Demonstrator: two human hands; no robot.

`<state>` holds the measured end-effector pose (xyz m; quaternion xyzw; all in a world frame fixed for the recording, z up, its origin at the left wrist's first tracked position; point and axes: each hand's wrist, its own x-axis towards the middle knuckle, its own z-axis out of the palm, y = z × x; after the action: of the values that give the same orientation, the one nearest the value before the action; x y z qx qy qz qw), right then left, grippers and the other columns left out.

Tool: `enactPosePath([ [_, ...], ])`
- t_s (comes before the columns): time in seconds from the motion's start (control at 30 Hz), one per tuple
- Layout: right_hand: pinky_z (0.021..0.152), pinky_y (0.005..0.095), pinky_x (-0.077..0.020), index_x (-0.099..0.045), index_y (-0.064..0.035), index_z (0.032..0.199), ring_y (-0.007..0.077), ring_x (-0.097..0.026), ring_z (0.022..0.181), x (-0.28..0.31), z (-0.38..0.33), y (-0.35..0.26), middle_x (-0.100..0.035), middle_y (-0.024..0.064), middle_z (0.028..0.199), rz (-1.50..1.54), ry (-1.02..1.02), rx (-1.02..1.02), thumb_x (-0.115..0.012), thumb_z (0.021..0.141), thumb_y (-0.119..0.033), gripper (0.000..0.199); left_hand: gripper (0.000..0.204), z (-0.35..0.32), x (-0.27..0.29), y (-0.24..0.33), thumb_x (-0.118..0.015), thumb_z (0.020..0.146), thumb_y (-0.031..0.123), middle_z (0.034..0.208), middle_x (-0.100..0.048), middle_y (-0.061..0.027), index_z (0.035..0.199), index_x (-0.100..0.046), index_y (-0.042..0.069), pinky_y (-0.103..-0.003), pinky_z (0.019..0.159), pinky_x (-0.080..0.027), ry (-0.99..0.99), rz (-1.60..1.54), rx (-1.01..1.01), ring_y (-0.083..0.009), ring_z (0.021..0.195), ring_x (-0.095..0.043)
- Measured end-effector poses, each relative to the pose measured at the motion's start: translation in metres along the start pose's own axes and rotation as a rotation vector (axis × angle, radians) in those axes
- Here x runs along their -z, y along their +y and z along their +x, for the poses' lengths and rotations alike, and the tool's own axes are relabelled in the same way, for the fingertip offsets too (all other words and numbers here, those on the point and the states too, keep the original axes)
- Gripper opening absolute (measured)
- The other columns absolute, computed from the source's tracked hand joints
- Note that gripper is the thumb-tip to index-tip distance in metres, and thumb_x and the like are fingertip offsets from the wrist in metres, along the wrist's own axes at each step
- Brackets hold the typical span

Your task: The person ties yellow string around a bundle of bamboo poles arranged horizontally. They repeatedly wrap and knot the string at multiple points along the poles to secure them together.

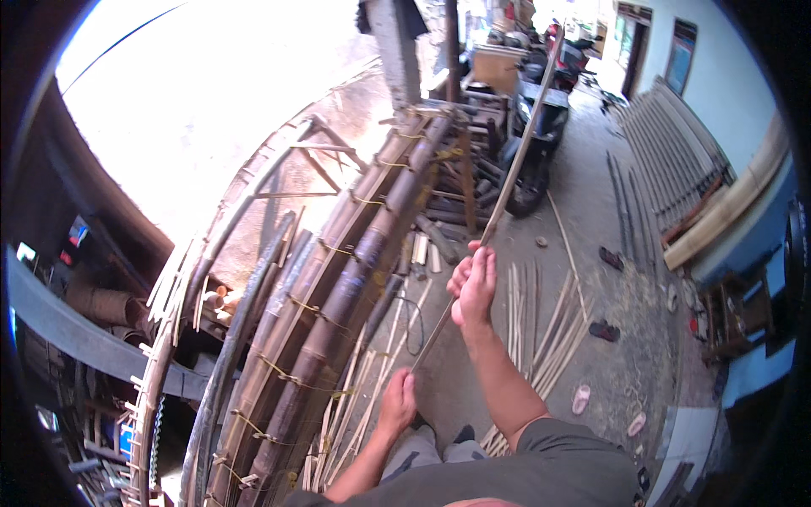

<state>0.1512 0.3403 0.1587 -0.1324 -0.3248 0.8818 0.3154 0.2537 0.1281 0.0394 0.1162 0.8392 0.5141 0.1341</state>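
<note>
Two bare hands grasp one long, thin, pale bamboo strip that runs diagonally through the middle of the view, from near the left hand at about 7 o'clock up toward 1 o'clock, where its far end passes in front of a parked dark motorcycle.

Right hand: raised, at picture centre, fingers clenched around the strip partway along its length. The forearm enters from the lower edge at 5 o'clock.

Left hand: lower, at 6 o'clock from the right hand, closed on the near end of the same strip. The fingers are turned away from the camera, so the exact grip cannot be told.

Surroundings:
- At 9 o'clock from the hands, a bundle of thick, brown, curved bamboo poles lies lengthwise, tied at intervals with thin yellowish cord. It runs from the lower edge up toward 12 o'clock.
- Beside that bundle, further toward 9 o'clock, a dark curved pipe-like length follows the same line.
- At 3 o'clock from the right hand, a loose spread of pale split bamboo slats lies on the grey concrete floor.
- More thin pale slats lie between the bundle and the left hand.
- At 2 o'clock, a row of grey slats leans against a light blue wall.
- Scattered sandals rest on the floor at 3 to 4 o'clock.

The person wears a grey shirt, visible at the lower edge.
</note>
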Motion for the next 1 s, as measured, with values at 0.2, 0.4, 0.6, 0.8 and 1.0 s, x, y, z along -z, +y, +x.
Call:
enactPosePath([
  [0.2,0.059,0.0289,-0.0512,-0.045,-0.0109,0.108,0.0141,-0.058,0.063,-0.032,-0.053,0.176,-0.058,0.0040,0.077,-0.104,-0.289,-0.324,-0.042,0.103,-0.027,0.017,0.028,-0.085,0.135,-0.016,-0.054,0.097,0.025,0.073,-0.063,-0.0154,0.092,-0.066,-0.001,-0.034,0.064,-0.046,0.530,0.116,0.167,-0.0191,0.067,-0.059],
  [0.4,0.075,0.0317,-0.0553,-0.047,-0.0059,0.116,0.0187,-0.066,0.085,-0.062,-0.112,0.249,-0.063,0.0110,0.104,-0.464,-0.654,-0.980,-0.047,0.101,-0.021,0.021,0.036,-0.130,0.283,-0.038,-0.063,0.092,0.033,0.064,-0.057,-0.0209,0.081,-0.065,-0.001,-0.041,0.057,-0.042,0.616,0.461,0.522,-0.0271,0.055,-0.053],
  [0.6,0.076,0.0307,-0.0533,-0.057,-0.0008,0.112,0.0134,-0.064,0.084,-0.022,-0.057,0.235,-0.065,0.0073,0.097,-0.738,-1.206,-0.775,-0.050,0.100,-0.024,0.027,0.036,-0.106,0.345,-0.112,-0.063,0.089,0.036,0.082,-0.064,-0.0258,0.088,-0.069,0.000,-0.045,0.072,-0.047,0.490,0.735,0.735,-0.0389,0.076,-0.062],
  [0.8,0.070,0.0275,-0.0524,-0.058,0.0005,0.108,0.0115,-0.062,0.076,0.074,0.057,0.199,-0.064,0.0056,0.091,-0.808,-0.813,-0.670,-0.051,0.099,-0.022,0.025,0.039,0.006,0.316,-0.079,-0.058,0.090,0.036,0.091,-0.064,-0.0285,0.094,-0.070,-0.001,-0.049,0.081,-0.048,0.358,0.847,0.774,-0.0439,0.091,-0.063],
  [1.0,0.070,0.0256,-0.0499,-0.059,-0.0008,0.107,0.0097,-0.058,0.074,0.134,0.172,0.133,-0.064,0.0051,0.092,-0.822,-0.537,-0.683,-0.050,0.100,-0.019,0.022,0.034,0.239,0.192,0.043,-0.057,0.093,0.029,0.099,-0.067,-0.0235,0.113,-0.064,0.003,-0.044,0.080,-0.050,0.274,0.594,0.312,-0.0406,0.095,-0.064],
])
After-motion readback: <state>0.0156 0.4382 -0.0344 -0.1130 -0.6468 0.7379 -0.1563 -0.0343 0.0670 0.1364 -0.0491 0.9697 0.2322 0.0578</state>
